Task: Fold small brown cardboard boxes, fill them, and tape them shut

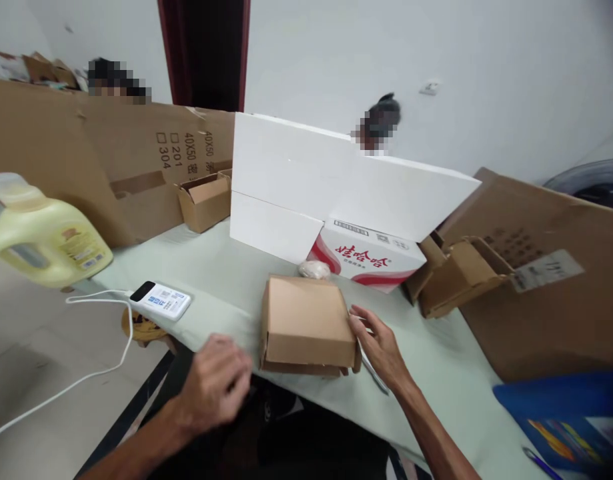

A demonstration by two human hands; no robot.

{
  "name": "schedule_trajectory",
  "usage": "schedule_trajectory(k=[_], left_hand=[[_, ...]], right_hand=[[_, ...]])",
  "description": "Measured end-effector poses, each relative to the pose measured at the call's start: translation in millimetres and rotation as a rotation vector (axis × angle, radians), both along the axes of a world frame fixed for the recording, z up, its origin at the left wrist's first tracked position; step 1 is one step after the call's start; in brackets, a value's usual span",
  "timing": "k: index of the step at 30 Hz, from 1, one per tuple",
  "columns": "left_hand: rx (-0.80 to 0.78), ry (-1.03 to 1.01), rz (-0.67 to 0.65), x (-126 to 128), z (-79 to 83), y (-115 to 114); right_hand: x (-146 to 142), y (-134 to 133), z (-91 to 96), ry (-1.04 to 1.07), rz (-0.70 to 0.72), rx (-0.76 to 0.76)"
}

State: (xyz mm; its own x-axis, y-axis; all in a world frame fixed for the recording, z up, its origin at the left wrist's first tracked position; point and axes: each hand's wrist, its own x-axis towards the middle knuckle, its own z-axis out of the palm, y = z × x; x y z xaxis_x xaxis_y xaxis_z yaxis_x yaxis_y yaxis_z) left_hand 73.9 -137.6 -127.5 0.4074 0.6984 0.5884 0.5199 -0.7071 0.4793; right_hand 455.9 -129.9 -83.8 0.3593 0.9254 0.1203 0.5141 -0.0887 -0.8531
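A small brown cardboard box sits on the table near its front edge, its lid panel facing up and loose flaps showing along the lower front. My right hand is at the box's right side, fingers stretched and apart, fingertips touching or very close to that side. Under this hand lies a thin pale stick-like object, partly covered, whose kind I cannot make out. My left hand is off the box, to its lower left. Its fingers are curled inward and slightly blurred, and the palm is hidden.
Behind the box are a small whitish lump, a red-and-white carton and white panels. Open cardboard boxes stand right, near a blue package. Left are a phone with a white cable and a yellow jug. Two people's heads show behind.
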Motion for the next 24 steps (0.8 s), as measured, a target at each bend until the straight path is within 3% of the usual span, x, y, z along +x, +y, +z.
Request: schedule_trajectory(k=[4,7,9,11,14,19,24], left_hand=[[-0.429,-0.188,0.166,-9.4,8.1,78.9],[-0.651,-0.232,0.092,17.2,-3.3,132.1],[-0.761,-0.268,-0.009,39.3,-10.2,150.6],[-0.824,-0.315,-0.118,54.6,-10.5,157.0],[-0.828,-0.374,-0.227,56.9,3.3,152.9],[-0.69,-0.402,-0.291,31.2,37.8,132.9],[-0.465,-0.227,-0.323,6.5,47.0,107.3]], right_hand=[[-12.1,7.8,-2.1,0.093,0.051,-0.048],[-18.3,11.7,-4.8,0.215,0.106,-0.137],[-21.9,11.0,-7.8,0.252,0.129,-0.172],[-26.1,6.4,-11.0,0.273,0.151,-0.168],[-35.1,-7.0,-15.0,0.317,0.171,-0.084],[-55.4,-31.2,-25.6,0.305,0.111,0.119],[-64.9,-55.7,-48.0,0.243,0.048,0.191]])
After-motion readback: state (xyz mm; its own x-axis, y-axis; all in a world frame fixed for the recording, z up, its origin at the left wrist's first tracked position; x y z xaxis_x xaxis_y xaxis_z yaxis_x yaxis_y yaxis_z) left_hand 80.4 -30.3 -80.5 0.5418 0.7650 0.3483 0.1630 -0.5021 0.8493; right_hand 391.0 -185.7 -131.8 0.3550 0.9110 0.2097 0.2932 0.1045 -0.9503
